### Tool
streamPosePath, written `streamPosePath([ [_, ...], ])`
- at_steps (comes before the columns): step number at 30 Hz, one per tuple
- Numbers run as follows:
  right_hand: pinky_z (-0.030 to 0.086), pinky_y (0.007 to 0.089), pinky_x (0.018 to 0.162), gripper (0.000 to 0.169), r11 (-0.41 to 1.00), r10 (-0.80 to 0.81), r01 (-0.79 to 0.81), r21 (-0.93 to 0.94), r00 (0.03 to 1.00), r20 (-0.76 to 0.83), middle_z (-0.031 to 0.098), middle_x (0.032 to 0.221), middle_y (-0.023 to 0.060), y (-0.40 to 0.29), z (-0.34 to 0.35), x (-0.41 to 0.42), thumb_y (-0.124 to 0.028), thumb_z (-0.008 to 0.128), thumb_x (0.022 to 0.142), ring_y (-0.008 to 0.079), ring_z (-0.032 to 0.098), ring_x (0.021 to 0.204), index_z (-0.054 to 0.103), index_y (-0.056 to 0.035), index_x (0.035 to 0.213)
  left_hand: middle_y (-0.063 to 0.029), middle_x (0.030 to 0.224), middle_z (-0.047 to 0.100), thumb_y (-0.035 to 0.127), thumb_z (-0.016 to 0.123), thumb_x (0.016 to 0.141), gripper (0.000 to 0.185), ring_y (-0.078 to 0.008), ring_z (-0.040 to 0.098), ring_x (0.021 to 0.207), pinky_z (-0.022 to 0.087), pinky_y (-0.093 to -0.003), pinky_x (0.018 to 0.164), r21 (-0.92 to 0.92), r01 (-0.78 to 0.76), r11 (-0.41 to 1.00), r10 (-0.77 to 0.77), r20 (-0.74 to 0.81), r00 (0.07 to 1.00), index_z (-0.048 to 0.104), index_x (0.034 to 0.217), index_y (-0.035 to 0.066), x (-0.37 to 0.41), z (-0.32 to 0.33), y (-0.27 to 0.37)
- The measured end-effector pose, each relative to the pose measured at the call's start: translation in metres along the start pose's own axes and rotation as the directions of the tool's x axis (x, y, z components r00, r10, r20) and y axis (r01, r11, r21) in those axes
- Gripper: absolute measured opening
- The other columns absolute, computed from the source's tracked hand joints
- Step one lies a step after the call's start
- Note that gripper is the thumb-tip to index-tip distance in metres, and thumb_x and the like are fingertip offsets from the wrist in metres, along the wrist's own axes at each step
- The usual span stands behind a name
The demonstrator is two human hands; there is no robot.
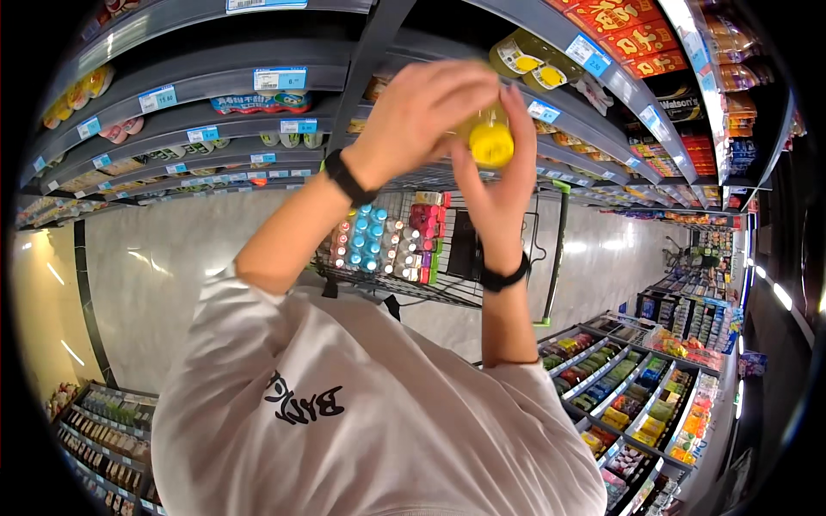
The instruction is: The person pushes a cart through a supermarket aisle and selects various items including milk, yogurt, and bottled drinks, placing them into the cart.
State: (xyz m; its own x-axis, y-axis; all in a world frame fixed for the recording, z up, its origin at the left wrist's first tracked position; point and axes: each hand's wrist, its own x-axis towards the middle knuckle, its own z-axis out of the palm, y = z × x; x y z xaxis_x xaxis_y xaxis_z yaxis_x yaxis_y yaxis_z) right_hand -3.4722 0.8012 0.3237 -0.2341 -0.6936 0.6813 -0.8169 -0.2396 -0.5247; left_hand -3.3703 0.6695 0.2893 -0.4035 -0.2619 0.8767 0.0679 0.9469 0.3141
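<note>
A bottle with a yellow cap [492, 144] and pale yellow contents is between my hands, cap end towards me. My left hand [429, 106], slightly blurred, wraps over the bottle's body and hides most of it. My right hand [506, 174] grips the other side, its thumb and fingers around the cap end. Just beyond, two similar yellowish bottles with yellow labels [539, 68] rest on a dark shelf. Below my hands stands a wire shopping cart [445, 297] with bottles inside, among them several blue-capped bottles [366, 235].
Grey metal shelving [322, 48] with price tags spans the front. Red packages [639, 39] sit on a shelf at upper right. The cart has a green-ended handle [556, 258]. A tiled floor [161, 258] runs along the aisle, and a stocked display rack [626, 393] stands behind me at right.
</note>
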Motion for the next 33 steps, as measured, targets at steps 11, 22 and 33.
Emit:
streamPosePath([
  [11, 0.054, 0.0448, 0.068, 0.042, 0.696, 0.674, -0.714, -0.080, 0.611, 0.416, 0.071, 0.088, 0.0205, 0.100, 0.082, -0.248, -0.034, 0.079, 0.082, 0.0389, 0.069, 0.079, 0.068, -0.0035, 0.109, -0.0161, 0.118, 0.066, 0.039, 0.075, 0.082, 0.067, -0.0363, 0.067, 0.102, 0.056, -0.0456, 0.085, 0.270, 0.573, 0.774, -0.494, 0.824, 0.278, 0.052, 0.138, 0.010, -0.261, 0.036, 0.014],
  [22, 0.053, 0.0464, 0.082, 0.043, 0.518, 0.849, -0.852, 0.073, 0.523, 0.072, 0.070, 0.101, 0.0205, 0.267, 0.274, -0.336, -0.034, 0.077, 0.083, 0.0410, 0.066, 0.096, 0.067, -0.0042, 0.111, -0.0208, 0.149, 0.047, 0.030, 0.073, 0.079, 0.053, -0.0431, 0.026, 0.148, 0.037, -0.0610, 0.110, 0.554, 0.277, 0.785, -0.536, 0.832, -0.141, 0.065, 0.127, 0.007, -0.453, 0.021, -0.005],
  [33, 0.056, 0.0469, 0.086, 0.046, 0.597, 0.786, -0.737, -0.316, 0.459, 0.414, 0.065, 0.129, 0.0091, 0.313, 0.352, -0.403, -0.035, 0.072, 0.085, 0.0346, 0.065, 0.109, 0.062, -0.0141, 0.125, -0.0206, 0.135, 0.058, 0.018, 0.070, 0.084, 0.033, -0.0409, 0.041, 0.138, 0.040, -0.0481, 0.112, 0.509, 0.394, 0.766, -0.558, 0.830, 0.013, 0.070, 0.114, 0.006, -0.453, 0.046, -0.010],
])
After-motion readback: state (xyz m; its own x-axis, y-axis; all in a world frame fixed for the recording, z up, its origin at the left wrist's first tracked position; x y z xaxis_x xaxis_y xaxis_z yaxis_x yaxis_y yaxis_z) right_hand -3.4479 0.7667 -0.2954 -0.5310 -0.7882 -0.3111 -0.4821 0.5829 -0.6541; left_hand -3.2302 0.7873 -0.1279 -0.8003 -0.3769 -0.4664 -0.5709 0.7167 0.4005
